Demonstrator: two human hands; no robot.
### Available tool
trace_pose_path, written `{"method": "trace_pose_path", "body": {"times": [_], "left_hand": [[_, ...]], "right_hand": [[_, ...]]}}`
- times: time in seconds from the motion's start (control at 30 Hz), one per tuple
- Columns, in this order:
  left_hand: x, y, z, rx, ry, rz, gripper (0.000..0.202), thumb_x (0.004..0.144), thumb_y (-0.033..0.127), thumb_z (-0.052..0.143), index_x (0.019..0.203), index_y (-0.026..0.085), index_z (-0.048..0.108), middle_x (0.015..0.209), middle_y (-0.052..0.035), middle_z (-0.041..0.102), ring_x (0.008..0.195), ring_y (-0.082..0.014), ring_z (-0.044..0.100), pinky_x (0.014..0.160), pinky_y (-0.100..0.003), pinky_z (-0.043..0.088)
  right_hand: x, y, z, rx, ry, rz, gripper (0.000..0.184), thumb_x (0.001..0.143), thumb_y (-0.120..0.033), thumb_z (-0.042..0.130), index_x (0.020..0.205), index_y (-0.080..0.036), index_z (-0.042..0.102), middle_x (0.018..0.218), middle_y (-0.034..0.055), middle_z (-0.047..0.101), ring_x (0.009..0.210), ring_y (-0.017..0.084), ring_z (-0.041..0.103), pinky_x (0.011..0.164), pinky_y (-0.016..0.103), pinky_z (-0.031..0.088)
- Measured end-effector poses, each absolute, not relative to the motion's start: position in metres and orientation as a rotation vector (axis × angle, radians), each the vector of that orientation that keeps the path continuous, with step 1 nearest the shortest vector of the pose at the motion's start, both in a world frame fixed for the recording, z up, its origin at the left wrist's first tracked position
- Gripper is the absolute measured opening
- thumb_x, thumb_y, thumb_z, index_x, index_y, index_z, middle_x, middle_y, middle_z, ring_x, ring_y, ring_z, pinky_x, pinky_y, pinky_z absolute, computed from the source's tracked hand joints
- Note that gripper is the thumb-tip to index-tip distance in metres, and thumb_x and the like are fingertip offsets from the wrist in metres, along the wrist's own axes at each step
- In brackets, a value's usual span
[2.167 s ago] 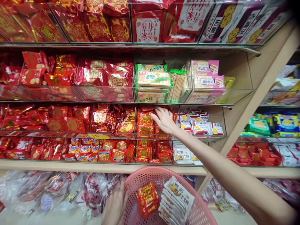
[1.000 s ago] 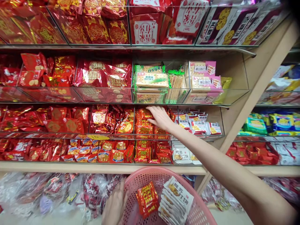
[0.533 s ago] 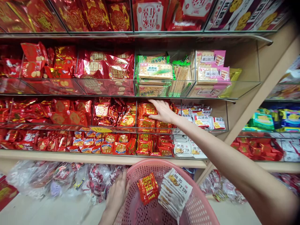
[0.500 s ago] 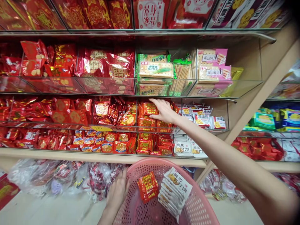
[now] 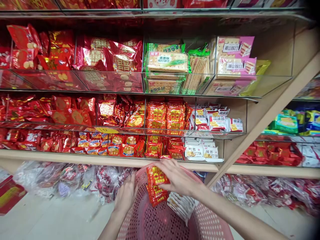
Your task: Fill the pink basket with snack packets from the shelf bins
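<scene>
A pink perforated plastic basket (image 5: pixel 210 218) stands before me, below the shelves. At its left rim, my left hand (image 5: pixel 127 193) is closed with its fingers over the edge. My right hand (image 5: pixel 176 176) hovers over the inside of the basket, its fingers closed on a red packet (image 5: pixel 156 175) with gold print. Just under that packet lie similar red packets (image 5: pixel 158 198) in the basket; where one ends and the other starts is hard to tell. A fanned stack of white cracker packets (image 5: pixel 182 206) lies beside them, partly hidden by my right hand and wrist.
Shelves with clear dividers hold red snack packets (image 5: pixel 156 111), white packets (image 5: pixel 217 123), green-edged crackers (image 5: pixel 167 62) and pink-edged crackers (image 5: pixel 236 66). Knotted clear bags (image 5: pixel 72 181) lie under the bottom shelf board (image 5: pixel 75 160). A slanted wooden post (image 5: pixel 270 110) stands at the right.
My right hand has come down from the middle shelf to the basket with a red packet in it. My left hand stays on the rim. The view has tilted down.
</scene>
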State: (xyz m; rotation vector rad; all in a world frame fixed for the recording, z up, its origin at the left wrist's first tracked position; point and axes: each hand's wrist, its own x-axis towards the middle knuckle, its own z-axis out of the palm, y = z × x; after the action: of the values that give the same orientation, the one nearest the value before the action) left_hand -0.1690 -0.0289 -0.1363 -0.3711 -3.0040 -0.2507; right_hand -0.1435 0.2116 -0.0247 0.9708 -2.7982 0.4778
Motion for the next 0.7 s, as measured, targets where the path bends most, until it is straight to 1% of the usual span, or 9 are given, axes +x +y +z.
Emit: {"method": "trace_pose_path", "body": {"times": [0.07,0.2,0.37,0.5,0.6,0.7], "left_hand": [[-0.168,-0.029,-0.134,-0.360,-3.007,-0.271,0.045,0.093,0.024,0.032,0.136,0.011,0.037,0.125,-0.0183,0.057,0.102,-0.0241,0.063,0.079,-0.033,0.051],[-0.166,-0.029,-0.131,-0.348,-3.015,-0.283,0.044,0.093,0.023,0.033,0.135,0.010,0.037,0.125,-0.0177,0.058,0.109,-0.0231,0.060,0.085,-0.032,0.049],[-0.165,-0.028,-0.130,-0.329,-3.037,-0.268,0.046,0.094,0.025,0.031,0.137,0.010,0.035,0.128,-0.0190,0.055,0.110,-0.0247,0.060,0.084,-0.033,0.050],[-0.166,-0.028,-0.132,-0.339,-3.038,-0.269,0.046,0.095,0.026,0.031,0.137,0.009,0.035,0.129,-0.0198,0.055,0.112,-0.0251,0.058,0.086,-0.034,0.049],[-0.166,-0.029,-0.133,-0.348,-3.023,-0.263,0.046,0.094,0.026,0.031,0.137,0.008,0.035,0.129,-0.0200,0.055,0.114,-0.0254,0.058,0.087,-0.034,0.049],[-0.167,-0.029,-0.133,-0.358,-3.014,-0.266,0.045,0.094,0.025,0.032,0.136,0.009,0.036,0.128,-0.0190,0.056,0.111,-0.0244,0.059,0.087,-0.033,0.050]], "right_hand": [[-0.145,0.205,-0.050,0.995,-2.869,0.371,0.073,0.076,-0.038,0.065,0.139,-0.022,0.032,0.123,0.0113,0.054,0.116,0.028,0.047,0.103,0.047,0.031],[-0.151,0.195,-0.083,1.000,-2.907,0.101,0.073,0.073,-0.038,0.069,0.136,-0.017,0.038,0.115,0.0138,0.057,0.112,0.030,0.049,0.100,0.048,0.035],[-0.154,0.187,-0.100,0.985,-2.908,-0.043,0.070,0.070,-0.038,0.072,0.130,-0.014,0.045,0.112,0.0138,0.059,0.110,0.030,0.051,0.102,0.049,0.034],[-0.156,0.184,-0.111,0.937,-2.924,-0.130,0.070,0.070,-0.038,0.072,0.130,-0.014,0.045,0.115,0.0146,0.060,0.111,0.030,0.051,0.102,0.049,0.035],[-0.158,0.182,-0.122,0.887,-2.889,-0.206,0.064,0.075,-0.033,0.067,0.132,-0.013,0.044,0.117,0.0156,0.061,0.114,0.030,0.051,0.103,0.050,0.036],[-0.160,0.179,-0.135,0.843,-2.847,-0.241,0.051,0.083,-0.023,0.056,0.132,-0.013,0.045,0.121,0.0162,0.060,0.117,0.028,0.050,0.104,0.051,0.036]]}}
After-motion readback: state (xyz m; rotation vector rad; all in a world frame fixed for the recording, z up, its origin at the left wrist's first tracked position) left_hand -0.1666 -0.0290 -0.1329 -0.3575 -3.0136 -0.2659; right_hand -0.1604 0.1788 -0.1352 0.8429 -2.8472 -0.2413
